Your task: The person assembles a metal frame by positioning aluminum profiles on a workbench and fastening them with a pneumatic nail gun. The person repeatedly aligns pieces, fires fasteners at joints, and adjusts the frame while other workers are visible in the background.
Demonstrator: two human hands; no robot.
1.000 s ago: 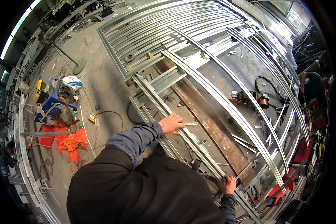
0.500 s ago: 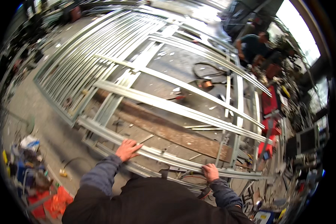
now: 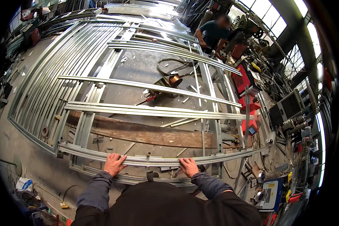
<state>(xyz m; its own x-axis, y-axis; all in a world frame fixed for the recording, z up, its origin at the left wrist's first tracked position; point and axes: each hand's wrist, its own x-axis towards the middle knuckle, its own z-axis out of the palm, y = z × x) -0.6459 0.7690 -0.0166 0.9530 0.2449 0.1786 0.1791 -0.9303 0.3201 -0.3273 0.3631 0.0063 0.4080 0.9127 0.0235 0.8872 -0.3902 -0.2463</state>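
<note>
A long silvery metal rail (image 3: 150, 162) runs across just in front of me, at the near side of a large metal frame. My left hand (image 3: 114, 164) is closed over it left of centre, with the thumb pointing along the rail. Further right, my right hand (image 3: 188, 167) grips the same rail, its fingertips over the top. The undersides of both hands are hidden. Between them, beyond the rail, a small square tube end (image 3: 148, 153) shows. Parallel rails (image 3: 154, 110) lie across the frame farther out, and many narrow slats (image 3: 56, 56) fill its left part.
A rusty flat beam (image 3: 150, 135) lies under the frame, with a copper-coloured wire spool (image 3: 174, 80) beyond it. Red boxes (image 3: 246, 81) stand at the right end. Another person (image 3: 213, 34) crouches at the far right. A blue and white machine (image 3: 269, 194) sits near right.
The view has turned and sharpened, so the frame now lies more level across it. Both hands stay on the near rail; the right one appears slightly closer to the left.
</note>
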